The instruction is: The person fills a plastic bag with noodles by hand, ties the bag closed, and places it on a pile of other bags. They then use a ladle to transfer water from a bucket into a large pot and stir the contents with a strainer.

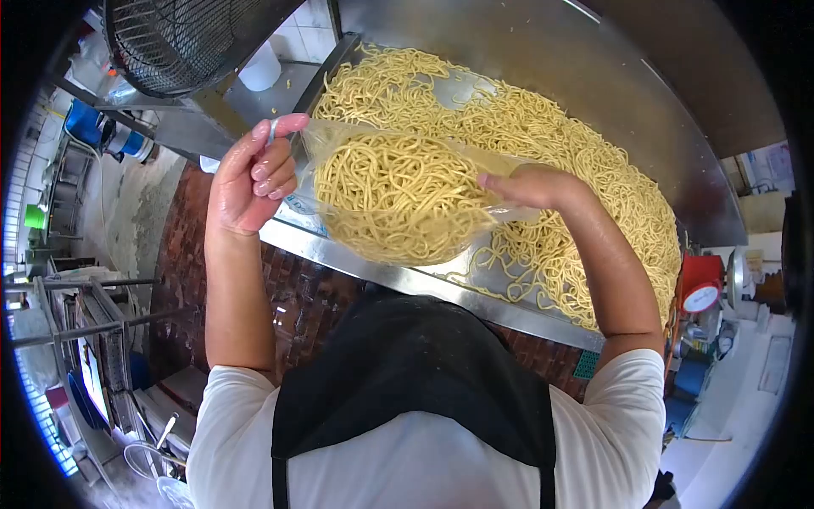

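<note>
The clear plastic bag (407, 233), w/ a portion of yellow noodles (394, 170) inside, is held above the front edge of the metal surface (509, 314), betw. both hands. The R hand (530, 187) has its grip clamped on the bag's right end, thumb on the near side. The L hand (259, 174) touches the upper left corner w/ a fingertip, other fingers curled; whether its grip is closed there, I cannot tell. Loose noodles (564, 157) cover most of the surface behind.
</note>
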The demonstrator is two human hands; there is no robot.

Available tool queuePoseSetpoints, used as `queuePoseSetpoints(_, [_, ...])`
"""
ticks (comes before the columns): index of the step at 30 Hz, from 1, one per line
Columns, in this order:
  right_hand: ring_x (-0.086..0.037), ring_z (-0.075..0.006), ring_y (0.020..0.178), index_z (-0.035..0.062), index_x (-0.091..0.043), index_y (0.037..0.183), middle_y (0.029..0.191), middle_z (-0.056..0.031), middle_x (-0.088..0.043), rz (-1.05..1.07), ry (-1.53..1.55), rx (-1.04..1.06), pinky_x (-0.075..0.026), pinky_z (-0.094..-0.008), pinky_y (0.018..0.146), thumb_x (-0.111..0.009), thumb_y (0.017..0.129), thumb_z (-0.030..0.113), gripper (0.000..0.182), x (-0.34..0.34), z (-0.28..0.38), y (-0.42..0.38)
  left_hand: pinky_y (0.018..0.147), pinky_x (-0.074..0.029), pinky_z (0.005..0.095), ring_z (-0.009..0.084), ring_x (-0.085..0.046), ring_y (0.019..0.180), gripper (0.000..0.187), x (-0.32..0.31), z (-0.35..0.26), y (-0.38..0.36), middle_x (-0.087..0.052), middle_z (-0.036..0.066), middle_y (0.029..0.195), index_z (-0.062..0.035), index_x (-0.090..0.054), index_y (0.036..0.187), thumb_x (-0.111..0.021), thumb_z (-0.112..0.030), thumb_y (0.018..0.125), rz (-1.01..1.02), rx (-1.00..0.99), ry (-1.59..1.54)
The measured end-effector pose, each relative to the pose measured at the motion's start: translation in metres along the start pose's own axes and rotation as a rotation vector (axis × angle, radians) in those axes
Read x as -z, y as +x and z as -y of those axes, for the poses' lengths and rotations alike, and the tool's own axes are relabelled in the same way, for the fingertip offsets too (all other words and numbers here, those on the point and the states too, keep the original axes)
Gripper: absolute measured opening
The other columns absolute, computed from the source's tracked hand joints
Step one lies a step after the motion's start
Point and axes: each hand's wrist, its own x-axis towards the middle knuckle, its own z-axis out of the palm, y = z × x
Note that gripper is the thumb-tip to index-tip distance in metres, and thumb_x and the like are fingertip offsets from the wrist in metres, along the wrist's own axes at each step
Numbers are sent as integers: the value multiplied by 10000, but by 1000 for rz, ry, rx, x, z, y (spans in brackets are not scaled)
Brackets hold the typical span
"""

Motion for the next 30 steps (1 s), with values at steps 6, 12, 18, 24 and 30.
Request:
queuePoseSetpoints(6, [-665, -343, 784, 26, -727, 806, 754, -187, -671, -363, -338, 157, -503, -455, 757, -469, 898, 678, 706, -6, 17, -30, 577, -430, 195, 62, -543, 661, 544, -26, 30, 7, -606, -23, 780, -33, -517, 1378, -675, -180, 879, 14, -32, 444])
queuePoseSetpoints(12, [-591, -301, 555, 82, -671, 679, 586, -115, -587, -865, 175, 644, -466, -417, 538, -666, 856, 500, 454, -54, 101, -46, 1039, -417, 360, 196, -484, 1257, 652, -49, 167, 32, -491, 99, 1378, -38, -423, 1400, -746, -195, 856, 335, -81, 665])
queuePoseSetpoints(18, [-637, -277, 719, 65, -696, 846, 786, -109, -659, -1314, 364, 579, -500, -378, 635, -729, 847, 368, 306, -115, 27, -64, 724, -537, 352, 88, -458, 486, 169, -43, 116, 25, -447, -46, 575, -101, -569, 809, -484, -114, 955, -93, 2, 296])
queuePoseSetpoints(24, [-671, -273, 798, 36, -701, 926, 859, -138, -698, -1070, 714, -94, -523, -374, 722, -718, 856, 328, 301, -256, -141, -137, 462, -245, 266, 77, -278, 394, 291, -18, 83, -6, -326, -67, 492, -125, -517, 748, -548, -286, 988, -138, -5, 135])
queuePoseSetpoints(30, [-638, -109, 754, 29, -699, 928, 833, -48, -698, -997, 988, -217, -520, -285, 682, -737, 877, 235, 216, -401, -246, -232, 418, -208, 258, 63, -283, 411, 326, -71, 179, -16, -347, -60, 511, -127, -498, 716, -652, -317, 932, -417, -107, 719])
